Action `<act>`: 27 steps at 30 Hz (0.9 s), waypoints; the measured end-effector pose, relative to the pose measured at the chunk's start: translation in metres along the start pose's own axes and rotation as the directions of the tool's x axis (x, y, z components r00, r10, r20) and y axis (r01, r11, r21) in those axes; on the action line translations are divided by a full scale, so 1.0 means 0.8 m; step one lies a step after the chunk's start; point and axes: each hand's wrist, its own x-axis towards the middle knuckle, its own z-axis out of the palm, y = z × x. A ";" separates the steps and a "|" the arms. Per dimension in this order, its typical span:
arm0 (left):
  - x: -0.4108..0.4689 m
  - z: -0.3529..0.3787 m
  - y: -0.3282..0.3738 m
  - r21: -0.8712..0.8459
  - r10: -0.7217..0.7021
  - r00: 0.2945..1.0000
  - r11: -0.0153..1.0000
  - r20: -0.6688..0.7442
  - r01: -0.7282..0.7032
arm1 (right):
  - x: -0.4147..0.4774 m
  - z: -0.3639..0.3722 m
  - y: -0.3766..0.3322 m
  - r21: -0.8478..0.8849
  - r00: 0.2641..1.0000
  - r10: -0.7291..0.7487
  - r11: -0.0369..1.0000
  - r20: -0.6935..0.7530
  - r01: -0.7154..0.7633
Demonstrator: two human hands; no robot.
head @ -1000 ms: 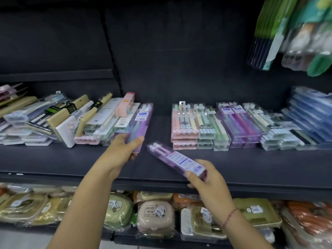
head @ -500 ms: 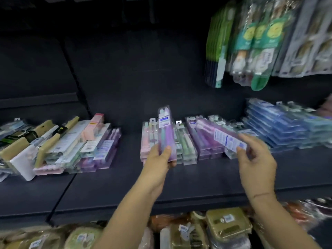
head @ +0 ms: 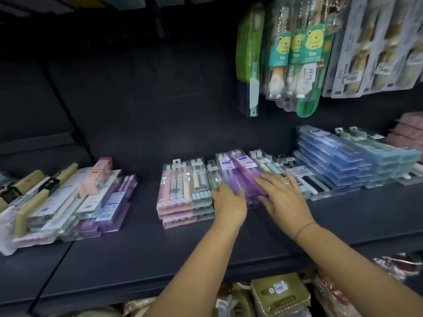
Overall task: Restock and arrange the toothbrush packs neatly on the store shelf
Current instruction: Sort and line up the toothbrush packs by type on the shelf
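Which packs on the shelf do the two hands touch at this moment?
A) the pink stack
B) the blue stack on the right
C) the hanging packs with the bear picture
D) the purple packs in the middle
D: the left hand and the right hand both lie on the purple packs, the right one with its fingers spread flat on top.

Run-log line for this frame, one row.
step: squaring stack | left hand: grips near end of purple toothbrush packs | right hand: flat on top | shelf: stack mid-row
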 end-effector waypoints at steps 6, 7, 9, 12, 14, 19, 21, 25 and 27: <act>0.009 0.006 0.000 0.168 0.132 0.991 0.977 0.001 -0.130 | 0.008 0.012 0.004 0.094 0.997 0.057 0.994 0.058 -0.062; 0.012 0.007 -0.001 0.188 0.147 0.989 0.972 -0.003 -0.144 | 0.010 0.014 0.004 0.118 0.996 0.049 0.991 0.075 -0.057; 0.014 0.008 -0.003 0.221 0.166 0.986 0.962 -0.008 -0.161 | 0.014 0.017 0.005 0.144 0.993 0.040 0.988 0.112 -0.056; 0.014 0.009 -0.007 0.212 0.196 0.980 0.959 -0.021 -0.187 | 0.018 0.022 0.011 0.160 0.986 0.061 0.983 0.153 -0.086; 0.014 0.010 -0.010 0.215 0.218 0.975 0.954 -0.028 -0.207 | 0.020 0.027 0.016 0.176 0.978 0.104 0.975 0.180 -0.136; 0.021 0.012 -0.016 0.280 0.269 0.960 0.929 -0.072 -0.240 | 0.021 0.031 0.018 0.194 0.977 0.132 0.967 0.171 -0.164; 0.023 0.012 -0.018 0.308 0.294 0.952 0.916 -0.084 -0.256 | 0.019 0.030 0.014 0.150 0.980 0.133 0.977 0.147 -0.154; 0.025 0.012 -0.023 0.395 0.340 0.936 0.875 -0.092 -0.279 | 0.020 0.027 0.011 0.184 0.963 0.193 0.956 0.187 -0.227; 0.025 0.011 -0.025 0.422 0.359 0.929 0.859 -0.087 -0.292 | 0.019 0.025 0.012 0.234 0.959 0.213 0.939 0.186 -0.254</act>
